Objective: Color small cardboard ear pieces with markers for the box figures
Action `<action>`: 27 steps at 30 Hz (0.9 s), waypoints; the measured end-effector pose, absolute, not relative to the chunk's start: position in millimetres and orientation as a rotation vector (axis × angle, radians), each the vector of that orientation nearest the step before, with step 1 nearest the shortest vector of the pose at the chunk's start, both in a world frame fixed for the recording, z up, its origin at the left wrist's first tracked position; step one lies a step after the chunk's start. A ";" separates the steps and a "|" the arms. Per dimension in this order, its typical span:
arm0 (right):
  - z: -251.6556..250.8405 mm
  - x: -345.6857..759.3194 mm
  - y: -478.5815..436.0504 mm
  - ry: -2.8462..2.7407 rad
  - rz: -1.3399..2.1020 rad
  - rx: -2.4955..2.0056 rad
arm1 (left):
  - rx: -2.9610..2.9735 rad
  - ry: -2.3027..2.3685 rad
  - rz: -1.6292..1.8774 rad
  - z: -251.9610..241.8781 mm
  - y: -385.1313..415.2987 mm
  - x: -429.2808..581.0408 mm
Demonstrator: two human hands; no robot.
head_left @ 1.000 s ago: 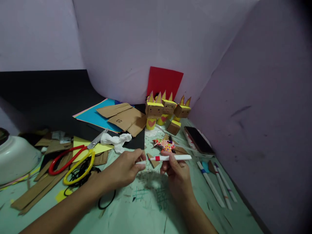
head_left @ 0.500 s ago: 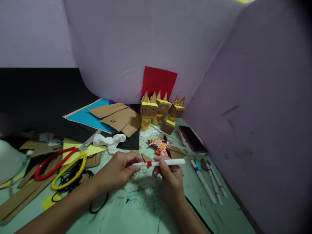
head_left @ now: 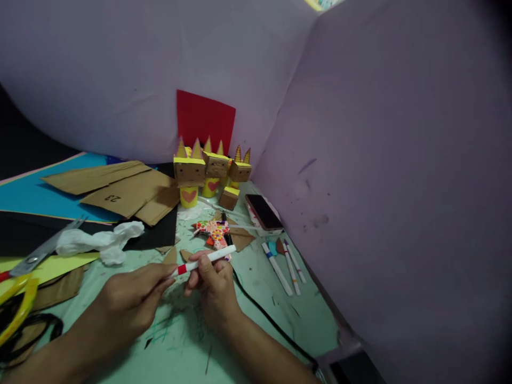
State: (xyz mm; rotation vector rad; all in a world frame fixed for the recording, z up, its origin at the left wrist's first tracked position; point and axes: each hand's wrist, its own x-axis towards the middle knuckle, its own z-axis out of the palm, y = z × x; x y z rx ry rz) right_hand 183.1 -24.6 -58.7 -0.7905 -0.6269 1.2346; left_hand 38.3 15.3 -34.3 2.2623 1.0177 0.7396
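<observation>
A white felt-tip marker with a red band (head_left: 218, 254) is held between both hands above the green tabletop. My left hand (head_left: 134, 296) pinches its left end, fingers closed around the tip or cap, which they cover. My right hand (head_left: 216, 282) grips the white barrel between thumb and fingers, the other end sticking out up to the right. Just behind the marker lies a patterned glue gun (head_left: 214, 232), from whose area a black cord (head_left: 264, 309) runs toward the front right.
Three cardboard figures with yellow horns (head_left: 190, 173) stand at the back before a red sheet (head_left: 206, 120). A phone (head_left: 264, 212) and several white markers (head_left: 278, 269) lie right. Cardboard pieces (head_left: 120, 194), crumpled tissue (head_left: 102, 242) and scissors (head_left: 38, 256) lie left.
The view has turned to the right, so everything sits further left in the picture. The marker now tilts up to the right, still in both hands; its left end is now covered by my left fingers.
</observation>
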 end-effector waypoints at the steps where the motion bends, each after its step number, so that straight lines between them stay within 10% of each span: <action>1: -60.3 182.5 -23.8 -0.606 1.237 -0.791 | 2.338 0.991 0.777 -37.2 14.6 38.2; 17: -55.7 183.1 -29.3 -0.726 1.188 -0.891 | 2.338 1.154 0.811 6.2 33.2 14.0; 27: -69.9 180.1 -19.0 -1.199 1.229 -1.404 | 2.523 1.599 -0.049 -4.2 45.2 3.8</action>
